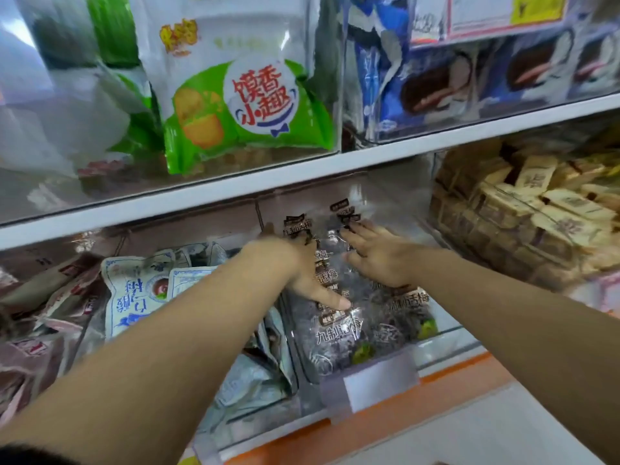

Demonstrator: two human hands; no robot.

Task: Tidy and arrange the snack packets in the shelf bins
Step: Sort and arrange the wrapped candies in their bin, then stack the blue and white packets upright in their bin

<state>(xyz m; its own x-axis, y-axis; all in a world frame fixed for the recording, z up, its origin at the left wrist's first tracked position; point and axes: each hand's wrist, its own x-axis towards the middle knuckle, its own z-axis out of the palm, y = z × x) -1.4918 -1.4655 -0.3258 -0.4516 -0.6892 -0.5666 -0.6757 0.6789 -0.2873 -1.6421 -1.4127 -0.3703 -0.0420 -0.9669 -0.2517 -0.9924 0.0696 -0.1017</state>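
Packets of dark preserved plums in clear plastic with brown labels (339, 330) stand on edge in a front-to-back row inside the clear plastic middle bin (432, 344) of the lower shelf. They seem to be lined up this way so that each label faces the shopper. The person's left hand (302, 273) lies across the row, back of the hand up. Its thumb is stretched straight onto a packet top and one far fingertip is visible; the other fingers are hidden among the packs. The right hand (379, 260) rests flat beside it with fingers spread wide on the rear packets, apparently pressing them level. Neither hand holds anything. Both bare forearms reach in from below, the left crossing over the neighbouring bin of white-and-blue pouches (134, 290). To the right is a bin of small tan wrapped biscuits (536, 203). Above the white shelf board (302, 176) stand a green-and-white snack bag (241, 105) and blue sandwich-biscuit packs (436, 85).
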